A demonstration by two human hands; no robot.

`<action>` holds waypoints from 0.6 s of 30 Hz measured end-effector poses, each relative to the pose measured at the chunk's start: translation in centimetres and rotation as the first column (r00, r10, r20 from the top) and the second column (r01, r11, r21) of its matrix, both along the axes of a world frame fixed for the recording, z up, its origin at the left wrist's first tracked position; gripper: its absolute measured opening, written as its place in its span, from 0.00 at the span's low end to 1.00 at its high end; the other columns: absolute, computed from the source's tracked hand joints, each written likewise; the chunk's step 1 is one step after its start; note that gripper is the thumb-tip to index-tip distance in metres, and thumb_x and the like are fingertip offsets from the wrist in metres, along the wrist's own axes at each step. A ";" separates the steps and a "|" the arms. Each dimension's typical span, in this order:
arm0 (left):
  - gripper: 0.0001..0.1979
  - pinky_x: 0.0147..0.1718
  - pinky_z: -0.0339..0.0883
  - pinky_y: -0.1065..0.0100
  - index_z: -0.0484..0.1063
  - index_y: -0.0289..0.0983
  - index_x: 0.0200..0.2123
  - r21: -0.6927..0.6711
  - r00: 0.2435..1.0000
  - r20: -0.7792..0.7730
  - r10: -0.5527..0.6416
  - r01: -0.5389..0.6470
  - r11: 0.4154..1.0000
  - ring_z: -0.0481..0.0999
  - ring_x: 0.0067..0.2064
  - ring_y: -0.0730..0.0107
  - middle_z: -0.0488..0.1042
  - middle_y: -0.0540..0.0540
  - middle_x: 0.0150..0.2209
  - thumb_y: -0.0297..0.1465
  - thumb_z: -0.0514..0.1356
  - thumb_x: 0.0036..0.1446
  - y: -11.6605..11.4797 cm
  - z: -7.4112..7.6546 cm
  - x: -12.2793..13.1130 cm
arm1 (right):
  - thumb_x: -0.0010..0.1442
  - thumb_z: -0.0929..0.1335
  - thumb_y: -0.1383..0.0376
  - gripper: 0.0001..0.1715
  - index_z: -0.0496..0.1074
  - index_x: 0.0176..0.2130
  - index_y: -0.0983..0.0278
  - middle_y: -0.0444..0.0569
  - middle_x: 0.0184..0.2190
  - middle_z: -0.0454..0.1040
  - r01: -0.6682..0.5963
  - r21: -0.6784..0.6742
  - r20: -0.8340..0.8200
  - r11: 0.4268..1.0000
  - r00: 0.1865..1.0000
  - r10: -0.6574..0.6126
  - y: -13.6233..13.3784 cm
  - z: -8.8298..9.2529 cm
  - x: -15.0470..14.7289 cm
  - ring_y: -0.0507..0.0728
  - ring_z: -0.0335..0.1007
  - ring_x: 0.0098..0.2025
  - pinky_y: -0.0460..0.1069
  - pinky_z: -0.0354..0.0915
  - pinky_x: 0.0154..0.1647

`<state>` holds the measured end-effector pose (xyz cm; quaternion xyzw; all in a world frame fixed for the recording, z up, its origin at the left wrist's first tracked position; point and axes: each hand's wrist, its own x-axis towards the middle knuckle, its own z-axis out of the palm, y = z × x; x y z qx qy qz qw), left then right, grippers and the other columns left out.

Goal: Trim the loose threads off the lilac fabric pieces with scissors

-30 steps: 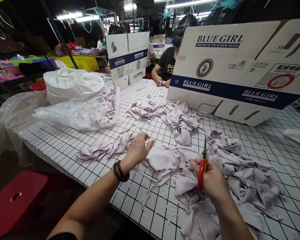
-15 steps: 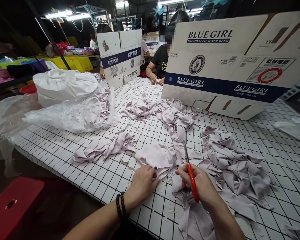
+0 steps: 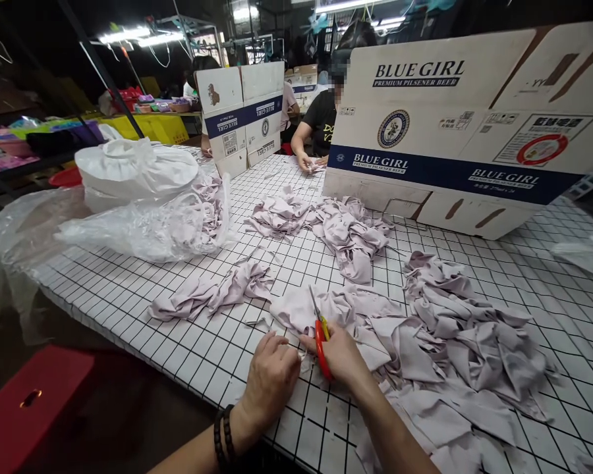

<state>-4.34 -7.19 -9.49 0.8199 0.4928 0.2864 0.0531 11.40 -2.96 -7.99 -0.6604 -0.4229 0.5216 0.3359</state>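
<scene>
My right hand grips a pair of scissors with red and yellow handles. The slim blades point up and away, over the near edge of a pale lilac fabric piece. Just to the left, my left hand, with dark beads at its wrist, has its fingers curled together; what they pinch, if anything, is hidden. Small pale scraps lie between the two hands. To the right spreads a large heap of the same fabric, and a smaller bunch lies to the left.
Further fabric piles lie mid-table. A large beer carton stands at the back right, a smaller one at the back left. Clear plastic bags cover the left side. A person works across the grid-patterned table. A red stool stands lower left.
My right hand has moved left with the scissors, close to my left hand. My left hand has drawn back slightly toward me, off the fabric's edge.
</scene>
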 end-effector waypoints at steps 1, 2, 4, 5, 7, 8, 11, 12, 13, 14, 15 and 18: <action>0.13 0.49 0.67 0.54 0.66 0.38 0.25 -0.014 0.999 0.042 -0.004 0.004 1.000 0.74 0.37 0.62 0.71 0.47 0.26 0.18 0.52 0.58 -0.1 -0.1 -0.2 | 0.37 0.77 0.57 0.21 0.62 0.21 0.60 0.38 0.13 0.64 0.001 -0.010 -0.054 1.000 0.999 -0.002 0.1 -0.3 -0.3 0.52 0.59 0.18 0.46 0.53 0.19; 0.13 0.47 0.69 0.55 0.65 0.38 0.25 -0.037 0.997 0.083 0.001 0.002 0.999 0.74 0.35 0.64 0.70 0.47 0.26 0.18 0.51 0.58 -0.2 -0.2 -0.3 | 0.37 0.76 0.55 0.23 0.61 0.22 0.60 0.36 0.12 0.62 0.003 -0.017 -0.112 1.000 0.994 -0.005 0.2 -0.5 -0.4 0.51 0.57 0.16 0.45 0.52 0.17; 0.09 0.41 0.71 0.60 0.66 0.38 0.29 -0.125 0.985 0.168 0.041 -0.020 0.992 0.72 0.34 0.65 0.71 0.47 0.29 0.20 0.52 0.58 -0.5 0.1 -0.5 | 0.39 0.76 0.53 0.24 0.60 0.24 0.59 0.34 0.10 0.59 0.009 -0.019 -0.228 1.000 0.974 -0.013 0.3 -0.4 -0.6 0.49 0.54 0.14 0.44 0.49 0.15; 0.06 0.39 0.72 0.62 0.67 0.38 0.33 -0.188 0.975 0.212 0.071 -0.031 0.982 0.72 0.35 0.64 0.71 0.47 0.31 0.22 0.55 0.57 -0.7 0.5 -0.5 | 0.39 0.76 0.53 0.24 0.60 0.25 0.60 0.33 0.10 0.58 0.013 -0.011 -0.283 1.000 0.959 -0.015 0.2 -0.2 -0.6 0.48 0.52 0.13 0.43 0.48 0.15; 0.13 0.39 0.71 0.61 0.67 0.38 0.43 -0.339 0.945 0.301 0.131 -0.022 0.940 0.72 0.40 0.62 0.72 0.45 0.39 0.28 0.63 0.54 -0.8 1.6 -0.5 | 0.41 0.76 0.54 0.24 0.61 0.27 0.60 0.33 0.11 0.58 0.026 0.022 -0.385 0.999 0.923 -0.016 0.0 0.7 -0.5 0.47 0.51 0.14 0.43 0.47 0.16; 0.17 0.41 0.71 0.60 0.67 0.38 0.46 -0.420 0.923 0.349 0.164 -0.002 0.908 0.72 0.42 0.61 0.72 0.44 0.42 0.32 0.64 0.53 -0.8 2.2 -0.5 | 0.43 0.76 0.54 0.23 0.61 0.28 0.61 0.33 0.12 0.58 0.034 0.040 -0.430 0.999 0.903 -0.013 -0.1 1.1 -0.4 0.47 0.51 0.15 0.43 0.47 0.17; 0.16 0.42 0.69 0.60 0.68 0.38 0.48 -0.572 0.854 0.471 0.220 0.106 0.814 0.70 0.42 0.63 0.71 0.42 0.46 0.40 0.58 0.61 -0.3 3.7 -0.4 | 0.45 0.76 0.56 0.22 0.62 0.29 0.61 0.33 0.13 0.58 0.039 0.085 -0.539 0.996 0.842 0.013 -0.6 2.2 -0.4 0.46 0.50 0.16 0.43 0.49 0.19; 0.15 0.41 0.68 0.62 0.68 0.39 0.48 -0.585 0.832 0.507 0.222 0.143 0.798 0.70 0.40 0.64 0.71 0.42 0.46 0.40 0.55 0.63 -0.1 4.0 -0.4 | 0.46 0.76 0.57 0.21 0.62 0.30 0.61 0.33 0.13 0.57 0.034 0.094 -0.566 0.995 0.824 0.025 -0.7 2.4 -0.3 0.46 0.50 0.16 0.43 0.49 0.19; 0.15 0.40 0.67 0.63 0.68 0.39 0.48 -0.580 0.813 0.540 0.219 0.171 0.796 0.69 0.39 0.66 0.70 0.42 0.46 0.40 0.54 0.64 0.2 4.1 -0.3 | 0.47 0.76 0.58 0.20 0.63 0.30 0.62 0.33 0.13 0.57 0.027 0.101 -0.590 0.994 0.807 0.038 -0.8 2.6 -0.3 0.46 0.50 0.16 0.43 0.50 0.20; 0.14 0.38 0.66 0.65 0.68 0.39 0.47 -0.566 0.796 0.566 0.215 0.186 0.803 0.67 0.37 0.68 0.69 0.43 0.46 0.40 0.54 0.64 0.4 4.2 -0.3 | 0.49 0.76 0.59 0.19 0.63 0.30 0.62 0.33 0.13 0.57 0.022 0.108 -0.609 0.994 0.792 0.049 -0.9 2.7 -0.3 0.46 0.50 0.17 0.43 0.50 0.21; 0.14 0.37 0.64 0.66 0.68 0.39 0.46 -0.552 0.782 0.585 0.215 0.190 0.812 0.66 0.35 0.70 0.68 0.44 0.45 0.40 0.54 0.64 0.6 4.3 -0.3 | 0.50 0.75 0.60 0.18 0.64 0.30 0.62 0.33 0.13 0.57 0.020 0.116 -0.625 0.993 0.779 0.057 -1.0 2.7 -0.2 0.45 0.49 0.17 0.43 0.51 0.21; 0.14 0.32 0.60 0.69 0.66 0.38 0.44 -0.591 0.728 0.638 0.250 0.256 0.765 0.59 0.29 0.74 0.64 0.50 0.35 0.42 0.57 0.62 1.0 4.4 -0.1 | 0.52 0.75 0.62 0.15 0.64 0.29 0.63 0.33 0.12 0.57 0.023 0.134 -0.656 0.991 0.752 0.071 -1.1 2.8 0.1 0.45 0.48 0.17 0.43 0.52 0.22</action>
